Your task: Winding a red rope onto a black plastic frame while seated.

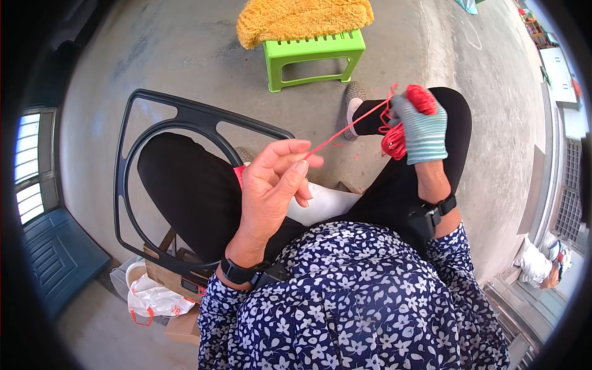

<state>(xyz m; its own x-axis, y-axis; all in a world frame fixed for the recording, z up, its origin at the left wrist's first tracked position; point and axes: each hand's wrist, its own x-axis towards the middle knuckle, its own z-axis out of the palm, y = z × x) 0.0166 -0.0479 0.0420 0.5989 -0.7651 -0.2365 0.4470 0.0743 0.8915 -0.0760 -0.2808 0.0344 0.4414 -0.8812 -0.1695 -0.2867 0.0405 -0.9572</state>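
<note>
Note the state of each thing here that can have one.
Red cord: one stretch pulled straight, the rest bunched
Left hand: bare, pinching the cord
Right hand: gloved, closed on the bunched cord
Green stool: upright
Yellow fluffy cover: lying on the stool

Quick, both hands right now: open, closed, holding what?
Left hand: closed in a pinch on a taut stretch of red cord.
Right hand: gloved, closed around the bundled part of the same red cord.
</note>
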